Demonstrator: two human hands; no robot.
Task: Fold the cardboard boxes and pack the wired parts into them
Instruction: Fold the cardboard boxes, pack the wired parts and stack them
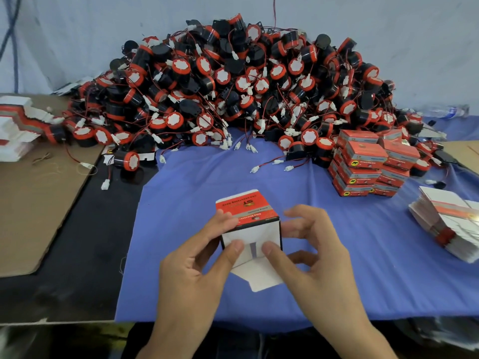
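Left hand (197,265) and right hand (308,257) both grip a small red-and-white box (247,216) at lower centre, thumbs pressing its open end flaps. Blue cloth (337,255) underneath. Pile of wired parts (233,94) behind; packed boxes (368,164) centre right; flat boxes (448,221) far right.

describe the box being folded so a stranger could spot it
From the big heap of black-and-red wired parts at the back, come forward over the blue cloth. The box is held between the left hand and right hand. Unlike the closed boxes stacked right, its white flap hangs open.
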